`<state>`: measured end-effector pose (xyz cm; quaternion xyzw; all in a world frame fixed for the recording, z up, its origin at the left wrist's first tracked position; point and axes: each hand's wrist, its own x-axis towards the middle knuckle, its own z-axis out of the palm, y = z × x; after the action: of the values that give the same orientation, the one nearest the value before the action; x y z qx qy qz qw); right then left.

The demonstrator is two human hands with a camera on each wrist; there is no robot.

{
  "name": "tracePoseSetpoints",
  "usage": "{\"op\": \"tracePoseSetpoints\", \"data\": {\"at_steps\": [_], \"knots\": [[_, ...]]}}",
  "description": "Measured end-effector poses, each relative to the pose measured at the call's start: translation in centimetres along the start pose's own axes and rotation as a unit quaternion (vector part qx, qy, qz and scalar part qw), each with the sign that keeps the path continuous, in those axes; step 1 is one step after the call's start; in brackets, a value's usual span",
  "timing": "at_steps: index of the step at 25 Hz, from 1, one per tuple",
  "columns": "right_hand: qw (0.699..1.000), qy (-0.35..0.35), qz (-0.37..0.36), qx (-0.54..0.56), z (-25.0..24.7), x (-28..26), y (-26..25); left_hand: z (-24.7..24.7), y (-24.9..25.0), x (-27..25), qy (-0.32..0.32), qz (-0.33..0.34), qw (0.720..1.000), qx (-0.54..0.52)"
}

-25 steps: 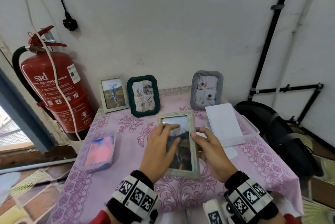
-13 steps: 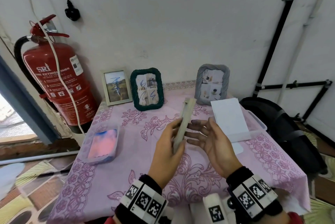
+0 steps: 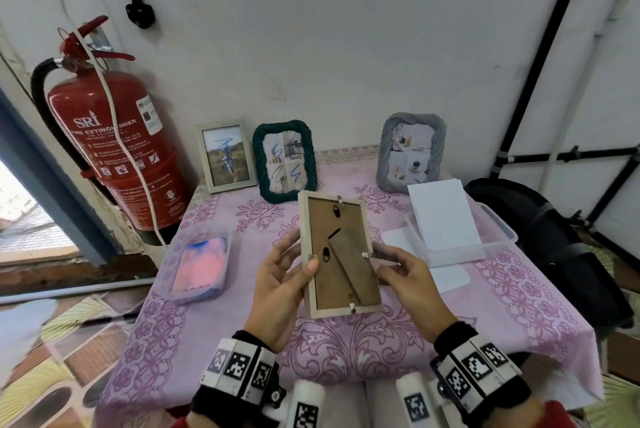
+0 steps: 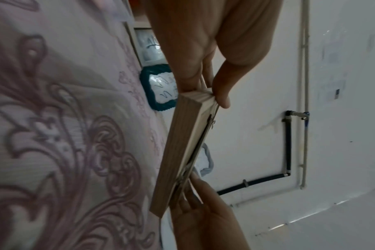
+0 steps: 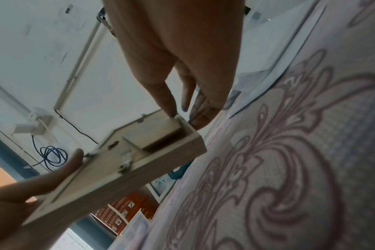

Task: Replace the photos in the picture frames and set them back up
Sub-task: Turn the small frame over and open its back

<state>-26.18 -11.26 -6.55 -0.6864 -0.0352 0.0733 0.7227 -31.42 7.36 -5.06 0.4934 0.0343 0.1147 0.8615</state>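
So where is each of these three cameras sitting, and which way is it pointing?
Head: worn on the head, looking forward and down at the table; shows the left hand and right hand holding the wooden picture frame back-side up.
Left wrist: on the left wrist, looking along the left hand at the frame's edge.
Right wrist: on the right wrist, looking along the right hand at the frame's back.
All three share the frame and both hands.
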Motion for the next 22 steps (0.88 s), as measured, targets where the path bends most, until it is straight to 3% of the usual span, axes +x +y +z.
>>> {"op": "tracePoseSetpoints", "data": {"at_steps": [5, 9, 10, 13, 16, 22], "knots": [[0.998, -0.019, 0.001, -0.057, -0.2, 0.0, 1.4, -1.9, -1.7, -0.4, 0.038, -0.063, 0.997, -0.021], [0.993, -0.019, -0.007, -0.116, -0.1, 0.1, 2.2, -3.0, -2.6, -0.5, 0.042, -0.075, 0.993, 0.084], [0.992, -0.018, -0.006, -0.121, -0.1, 0.2, 2.2, -3.5, -2.7, -0.3, 0.043, -0.063, 0.983, 0.166], [0.990, -0.030, 0.001, -0.137, -0.1, 0.5, 2.1, -4.7, -2.5, 0.4, 0.016, -0.019, 0.911, 0.411], [0.984, -0.043, 0.003, -0.175, -0.2, 0.9, 2.0, -5.2, -1.9, 0.8, -0.040, -0.034, 0.900, 0.434], [0.967, -0.098, 0.040, -0.231, -0.4, 2.6, 0.7, -5.4, -1.0, 2.9, -0.004, -0.097, 0.863, 0.496]]}}
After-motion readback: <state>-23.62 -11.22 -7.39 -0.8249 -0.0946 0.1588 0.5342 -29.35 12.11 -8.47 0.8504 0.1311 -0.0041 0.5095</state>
